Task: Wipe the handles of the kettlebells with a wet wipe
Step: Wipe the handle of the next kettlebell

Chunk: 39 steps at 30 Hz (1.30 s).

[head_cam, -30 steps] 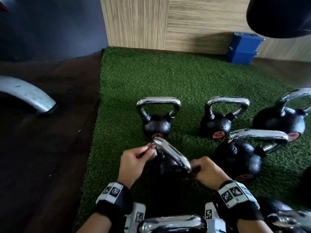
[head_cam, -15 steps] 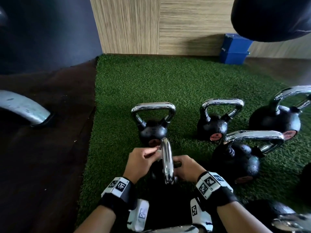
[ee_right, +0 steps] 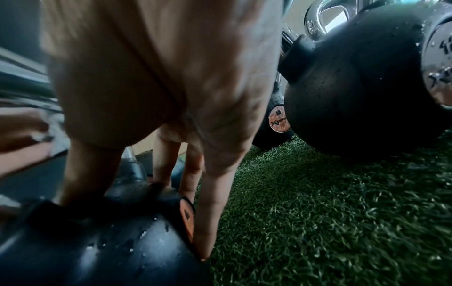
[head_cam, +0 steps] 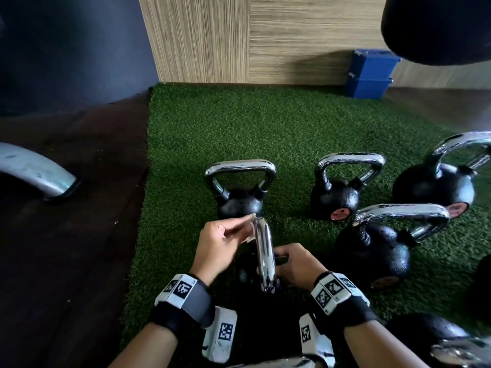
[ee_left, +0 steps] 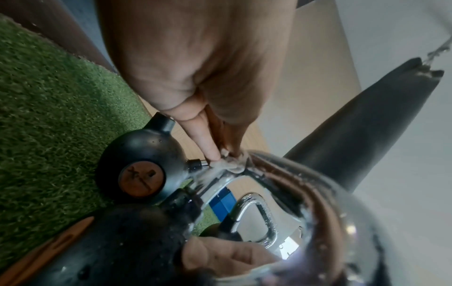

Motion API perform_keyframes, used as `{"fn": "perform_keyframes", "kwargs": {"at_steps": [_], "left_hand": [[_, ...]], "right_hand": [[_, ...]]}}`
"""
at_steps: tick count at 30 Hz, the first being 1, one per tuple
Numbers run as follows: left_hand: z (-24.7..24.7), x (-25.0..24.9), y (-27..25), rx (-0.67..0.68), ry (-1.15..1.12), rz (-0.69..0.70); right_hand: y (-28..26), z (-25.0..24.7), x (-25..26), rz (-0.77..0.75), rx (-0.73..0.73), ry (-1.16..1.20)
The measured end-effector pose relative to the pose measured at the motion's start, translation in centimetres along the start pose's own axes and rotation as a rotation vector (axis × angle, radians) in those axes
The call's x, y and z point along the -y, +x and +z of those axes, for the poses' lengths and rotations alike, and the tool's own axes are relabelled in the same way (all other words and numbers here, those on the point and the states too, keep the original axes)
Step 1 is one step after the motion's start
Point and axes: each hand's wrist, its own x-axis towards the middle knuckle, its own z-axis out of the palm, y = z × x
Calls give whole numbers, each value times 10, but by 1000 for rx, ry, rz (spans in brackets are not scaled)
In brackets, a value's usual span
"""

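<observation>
A small black kettlebell (ee_right: 117,245) stands on the green turf in front of me, its chrome handle (head_cam: 263,251) seen edge-on in the head view. My left hand (head_cam: 245,227) pinches a crumpled white wet wipe (ee_left: 231,163) against the far end of that handle. My right hand (head_cam: 281,257) grips the kettlebell's black ball, thumb on top and fingers (ee_right: 206,222) down its side beside an orange badge. The ball is mostly hidden under the handle and hands in the head view.
Several more chrome-handled kettlebells stand on the turf (head_cam: 239,123): one just behind (head_cam: 240,203), others to the right (head_cam: 334,197) (head_cam: 372,251) (head_cam: 435,187). A blue box (head_cam: 372,75) sits by the wooden wall. A dark hanging bag (head_cam: 438,27) is top right, a grey metal foot (head_cam: 34,168) on the dark floor to the left.
The kettlebell has turned, so its handle went from slanted to edge-on. My right hand moved left with the ball. My left hand stayed at the handle's far end with the wipe.
</observation>
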Motion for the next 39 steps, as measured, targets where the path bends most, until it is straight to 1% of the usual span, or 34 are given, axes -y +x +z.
{"fn": "perform_keyframes", "kwargs": {"at_steps": [2, 6, 7, 10, 12, 13, 15, 16, 17, 19, 21, 22, 24, 26, 30, 33, 37, 39], "left_hand": [[-1, -1, -6, 39, -67, 5], [-9, -5, -18, 128, -33, 60], [-10, -6, -18, 123, -43, 63], [-7, -9, -13, 19, -44, 62], [-5, -9, -13, 19, -112, -15], [-6, -7, -14, 60, -148, -69], [-10, -5, -19, 189, -189, -169], [-12, -5, -21, 246, -186, -190], [-14, -6, -22, 272, -159, -180], [-17, -9, -24, 238, -87, -116], [-15, -9, -30, 181, -131, -98], [-13, -7, -35, 167, -174, -119], [-9, -2, -45, 203, -231, -155], [-7, 1, -52, 246, -231, -143], [-8, 4, -59, 212, -209, -69], [-9, 9, -68, 232, -133, -37], [-11, 15, -76, 202, 9, 64], [-9, 20, -78, 196, 30, 80]], "right_hand": [[0, -1, -1, 0, 5, 7], [1, -2, -3, -28, 30, 5], [2, -1, -3, -41, 34, -2], [7, 0, -6, -35, 14, -3], [9, 0, -8, -43, 5, -22], [9, 0, -8, -53, 12, -23], [7, -1, -8, -67, 29, -18], [6, -2, -8, -74, 33, -26], [5, -2, -8, -81, 36, -31], [5, -2, -7, -91, 25, -23], [6, -1, -5, -99, 1, -35], [7, -1, -3, -104, -4, -60], [7, -2, -2, -107, 2, -82], [6, -3, -3, -102, -5, -77], [5, -2, -2, -102, -27, -77], [6, -4, -1, -100, -8, -79], [6, -2, -2, -101, -4, -99], [6, -3, -2, -99, -9, -94]]}}
